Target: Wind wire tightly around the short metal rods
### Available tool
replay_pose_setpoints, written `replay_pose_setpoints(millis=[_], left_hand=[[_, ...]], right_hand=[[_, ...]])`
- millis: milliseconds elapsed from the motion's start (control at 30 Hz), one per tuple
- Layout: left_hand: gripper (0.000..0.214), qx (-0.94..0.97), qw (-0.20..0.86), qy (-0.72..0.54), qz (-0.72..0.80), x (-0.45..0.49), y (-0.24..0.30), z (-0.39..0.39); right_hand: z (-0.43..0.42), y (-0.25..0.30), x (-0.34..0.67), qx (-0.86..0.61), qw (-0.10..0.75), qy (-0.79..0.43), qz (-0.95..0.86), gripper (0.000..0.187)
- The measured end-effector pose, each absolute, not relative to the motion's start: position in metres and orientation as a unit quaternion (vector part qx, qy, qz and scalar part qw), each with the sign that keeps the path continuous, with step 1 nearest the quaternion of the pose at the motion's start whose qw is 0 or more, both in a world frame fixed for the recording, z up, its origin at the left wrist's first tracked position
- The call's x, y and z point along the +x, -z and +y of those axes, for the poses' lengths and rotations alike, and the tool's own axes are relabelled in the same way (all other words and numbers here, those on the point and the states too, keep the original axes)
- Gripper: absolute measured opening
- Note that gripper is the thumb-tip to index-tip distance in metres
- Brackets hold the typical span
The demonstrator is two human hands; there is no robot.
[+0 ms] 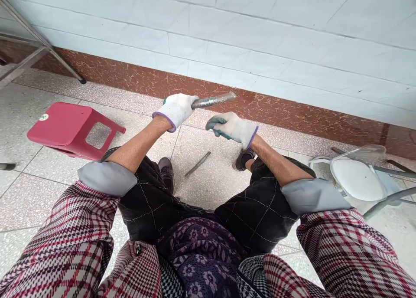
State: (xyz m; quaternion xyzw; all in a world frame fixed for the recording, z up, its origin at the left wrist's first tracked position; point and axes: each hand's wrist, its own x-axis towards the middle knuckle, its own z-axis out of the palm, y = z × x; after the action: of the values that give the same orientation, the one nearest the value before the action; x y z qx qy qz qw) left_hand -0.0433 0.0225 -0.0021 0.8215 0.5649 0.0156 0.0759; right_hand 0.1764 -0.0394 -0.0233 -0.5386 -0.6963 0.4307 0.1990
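Observation:
My left hand (178, 107), in a white knit glove with a purple cuff, is closed around a short tube (212, 101). Silvery wire or foil appears wrapped round the tube's middle, and its far end is translucent and brownish, pointing right. A little lower and to the right is my right hand (232, 128), in a matching glove with dark green palm coating. Its fingers are loosely bent and apart from the tube, with nothing visible in them. On the floor between my shoes lies a thin, dark grey ridged strip (198, 164), whose kind I cannot make out.
A red plastic stool (66, 126) lies on its side at the left. Metal table legs (48, 46) stand at the upper left. To the right are a white face-shield-like item (355, 176) and a grey curved tube (386, 201). The tiled wall (221, 37) rises just ahead.

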Motion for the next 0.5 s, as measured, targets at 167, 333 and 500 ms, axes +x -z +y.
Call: replay_pose_setpoints(millis=[167,333,500], left_hand=[[0.044,0.822,0.002,0.06,0.567,-0.053,0.018,0.038],[0.043,0.862,0.009,0.139,0.488,-0.042,0.029,0.027],[0.044,0.893,0.059,0.107,0.434,-0.027,0.02,0.009]], right_hand=[[-0.052,0.014,0.17,-0.532,0.226,-0.392,-0.715,0.019],[-0.017,0.002,0.19,-0.548,0.219,-0.302,-0.748,0.017],[0.001,0.006,0.208,-0.582,0.21,-0.328,-0.714,0.015]])
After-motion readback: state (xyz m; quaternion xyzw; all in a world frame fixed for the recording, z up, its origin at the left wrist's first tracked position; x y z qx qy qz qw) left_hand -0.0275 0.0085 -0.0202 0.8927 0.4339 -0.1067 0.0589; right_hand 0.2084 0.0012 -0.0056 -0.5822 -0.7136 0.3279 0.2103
